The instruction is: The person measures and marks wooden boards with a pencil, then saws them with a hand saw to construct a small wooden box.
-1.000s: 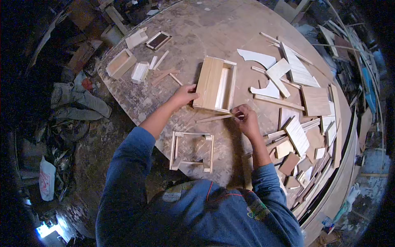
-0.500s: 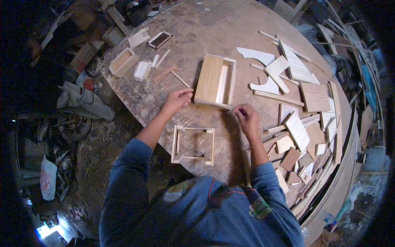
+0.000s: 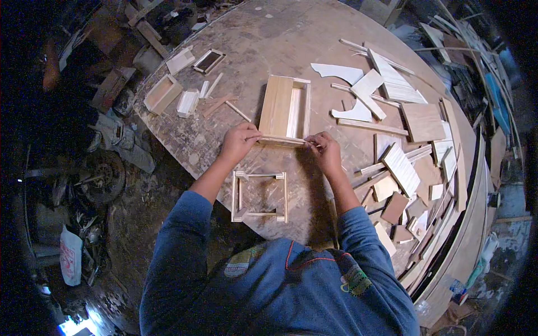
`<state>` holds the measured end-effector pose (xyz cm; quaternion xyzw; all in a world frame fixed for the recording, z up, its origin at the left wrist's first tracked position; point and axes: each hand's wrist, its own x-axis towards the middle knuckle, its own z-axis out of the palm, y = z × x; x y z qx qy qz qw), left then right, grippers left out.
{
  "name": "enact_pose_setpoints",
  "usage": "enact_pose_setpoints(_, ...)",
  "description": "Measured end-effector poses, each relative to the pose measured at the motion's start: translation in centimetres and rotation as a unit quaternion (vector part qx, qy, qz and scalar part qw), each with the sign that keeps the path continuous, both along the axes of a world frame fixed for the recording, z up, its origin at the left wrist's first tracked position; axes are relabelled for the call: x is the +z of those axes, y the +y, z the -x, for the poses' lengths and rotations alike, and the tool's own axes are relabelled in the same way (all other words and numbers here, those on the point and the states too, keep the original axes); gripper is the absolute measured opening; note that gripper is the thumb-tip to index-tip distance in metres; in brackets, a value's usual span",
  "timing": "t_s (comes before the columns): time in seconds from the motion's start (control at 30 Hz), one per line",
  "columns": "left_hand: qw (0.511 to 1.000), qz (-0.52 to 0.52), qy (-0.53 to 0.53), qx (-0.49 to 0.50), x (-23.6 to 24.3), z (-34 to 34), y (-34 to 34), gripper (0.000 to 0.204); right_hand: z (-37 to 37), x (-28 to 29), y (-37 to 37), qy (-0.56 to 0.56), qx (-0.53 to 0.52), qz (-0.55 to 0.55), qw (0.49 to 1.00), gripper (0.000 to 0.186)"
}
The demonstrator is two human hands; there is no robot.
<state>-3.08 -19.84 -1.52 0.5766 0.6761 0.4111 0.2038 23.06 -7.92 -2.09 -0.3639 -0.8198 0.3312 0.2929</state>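
A shallow wooden box [image 3: 276, 106] lies in front of me. A board covers its left part, while a narrow compartment on the right stands uncovered. At its near left corner, my left hand [image 3: 238, 143] has thumb and fingers pinched on the edge. My right hand [image 3: 326, 153] pinches the near right corner the same way. A thin strip-like edge runs between the two hands along the box's near side; I cannot tell whether it is a separate piece. Closer to me lies a small open wooden frame [image 3: 284, 196] with thicker corner blocks, touched by neither hand.
Small wooden trays and boxes [image 3: 163, 94] sit at the far left of the worktable [image 3: 269, 39], beside a thin stick [image 3: 238, 111]. Curved white cutouts [image 3: 338, 73], boards [image 3: 421, 122] and several offcuts [image 3: 395, 207] crowd the right. The table's edge slants past my left forearm.
My right hand has moved in to the box's near right corner, and my left hand has closed in on the near left corner. The whole view has shifted slightly.
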Motion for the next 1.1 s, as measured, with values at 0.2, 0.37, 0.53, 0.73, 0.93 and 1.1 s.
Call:
enact_pose_setpoints(0.2, 0.999, -0.006, 0.037, -0.030, -0.1, 0.8, 0.2, 0.014, 0.0, -0.1, -0.2, 0.025, -0.005, 0.036, 0.999, 0.013)
enact_pose_setpoints(0.37, 0.993, 0.068, -0.081, 0.045, -0.3, 0.1, 1.2, 0.014, 0.5, -0.9, 0.3, 0.061, -0.068, 0.182, 0.979, 0.013)
enact_pose_setpoints(0.53, 0.996, 0.050, -0.049, 0.048, 0.1, -0.4, 0.9, 0.012, 0.8, -0.1, -0.3, 0.060, -0.061, 0.092, 0.992, 0.013)
enact_pose_setpoints(0.73, 0.993, 0.049, -0.087, 0.066, -0.6, -0.2, 0.9, 0.012, 0.6, -0.1, -1.0, 0.051, -0.011, 0.047, 0.998, 0.015)
enact_pose_setpoints(0.93, 0.998, -0.024, -0.049, -0.012, -0.5, 0.3, 0.1, 0.013, 0.6, 0.3, -0.7, 0.031, -0.016, 0.053, 0.998, 0.019)
enact_pose_setpoints(1.1, 0.999, -0.046, -0.003, -0.012, -0.1, 0.1, 0.1, 0.013, 0.5, 1.0, -1.0, 0.061, -0.033, 0.108, 0.992, 0.018)
